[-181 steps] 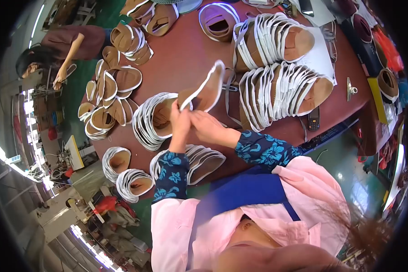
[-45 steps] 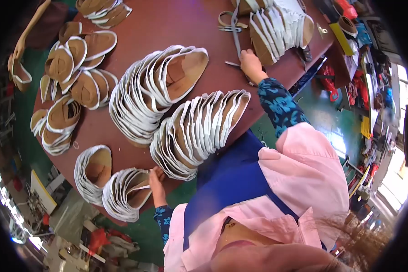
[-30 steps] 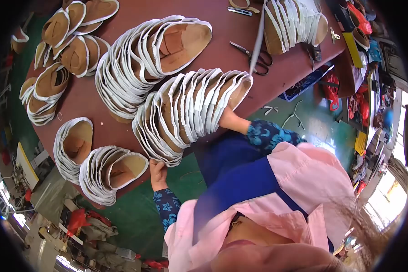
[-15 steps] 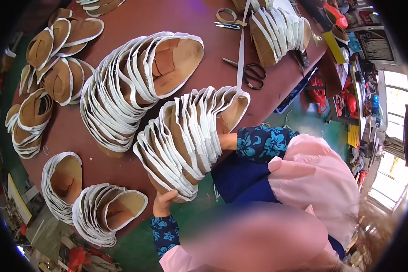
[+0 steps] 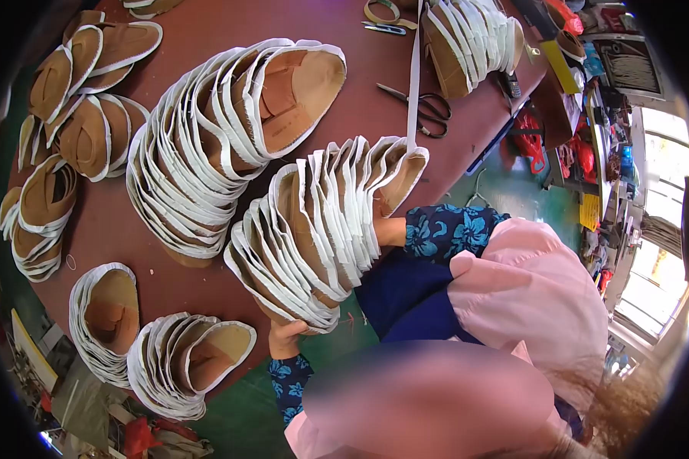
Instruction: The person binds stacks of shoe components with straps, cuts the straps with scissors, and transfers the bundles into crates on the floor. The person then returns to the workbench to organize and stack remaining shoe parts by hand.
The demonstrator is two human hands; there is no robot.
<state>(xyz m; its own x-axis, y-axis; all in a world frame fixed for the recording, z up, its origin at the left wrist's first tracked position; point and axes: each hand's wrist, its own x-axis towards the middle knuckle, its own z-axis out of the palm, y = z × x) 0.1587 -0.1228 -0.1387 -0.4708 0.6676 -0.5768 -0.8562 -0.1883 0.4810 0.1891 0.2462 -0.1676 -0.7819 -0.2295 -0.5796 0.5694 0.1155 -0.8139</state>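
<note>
Between my two hands is a long nested stack of brown shoe uppers with white edging (image 5: 306,229) at the table's front edge. My left hand (image 5: 287,336) grips its lower left end, thumb on the outside and the other fingers hidden underneath. At the stack's right end, my right hand (image 5: 390,231) reaches in against the uppers, its fingers hidden behind them. A white strip (image 5: 414,92) runs up from the stack's right tip. Just behind lies a larger nested stack (image 5: 207,145). Two smaller stacks (image 5: 103,321) (image 5: 191,363) sit at the front left.
Black-handled scissors (image 5: 432,115), a tape roll (image 5: 381,11) and small snips (image 5: 384,29) lie on the red-brown table (image 5: 360,84). Another stack of uppers (image 5: 475,46) stands at the back right, beside a dark handheld device (image 5: 509,84). Loose uppers (image 5: 88,138) cover the left side.
Since about a second ago, the front stack has tilted and compressed between my hands. Earlier my right hand was by the back right stack; it has come to the front stack's right end.
</note>
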